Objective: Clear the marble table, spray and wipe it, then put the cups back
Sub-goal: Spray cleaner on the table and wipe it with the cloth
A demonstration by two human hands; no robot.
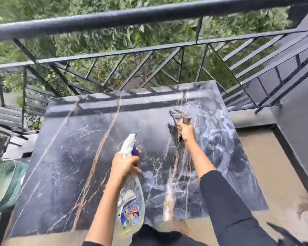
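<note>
The dark marble table (75,157) fills the middle of the view, with no cups on it. White wet swirls streak its right part. My left hand (124,166) grips the neck of a clear spray bottle (131,201) with a white and blue trigger head, held above the table's near edge. My right hand (186,133) presses a dark crumpled cloth (180,116) onto the marble at the far right, next to the wet swirls. The image is blurred by motion.
A black metal railing (149,15) runs behind the table, with green plants beyond it. A green ribbed object (4,181) sits at the left edge. A dark wall (299,121) rises on the right above a brownish floor (267,174).
</note>
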